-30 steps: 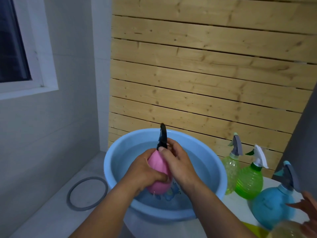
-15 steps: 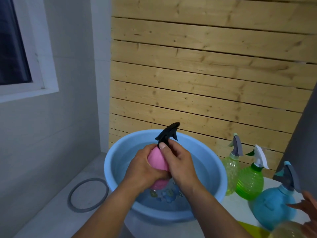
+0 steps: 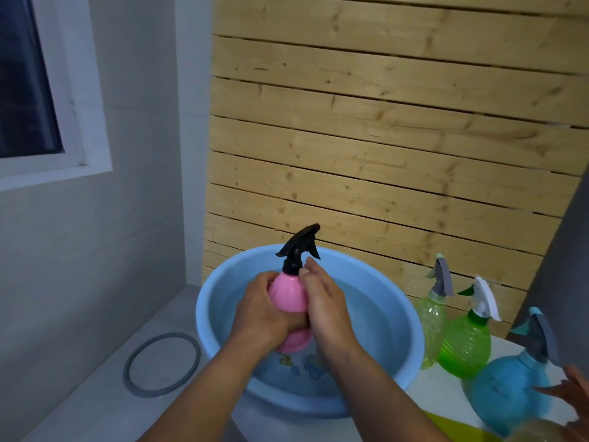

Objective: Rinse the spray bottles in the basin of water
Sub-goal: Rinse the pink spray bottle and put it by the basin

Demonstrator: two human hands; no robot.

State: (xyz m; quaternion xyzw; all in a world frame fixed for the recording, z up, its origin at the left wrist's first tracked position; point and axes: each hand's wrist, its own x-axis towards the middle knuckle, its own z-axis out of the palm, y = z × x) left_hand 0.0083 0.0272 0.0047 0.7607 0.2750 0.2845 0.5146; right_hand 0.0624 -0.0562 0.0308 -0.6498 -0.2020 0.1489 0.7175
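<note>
Pink spray bottle (image 3: 288, 296), black trigger head (image 3: 298, 247) uppermost, upright above the water in the light blue basin (image 3: 398, 317). Left hand (image 3: 263, 315) wrapped round the bottle's body from the left; right hand (image 3: 325, 306) laid against its right side, fingers reaching up to the neck, grasping it. Right of the basin, on a white surface (image 3: 443, 393): yellow-green clear bottle (image 3: 430, 317), bright green bottle (image 3: 465, 346), blue round bottle (image 3: 506, 393). Another person's fingers (image 3: 570, 390) touch the blue one. Grey ring (image 3: 162, 363) on the ledge at left
</note>
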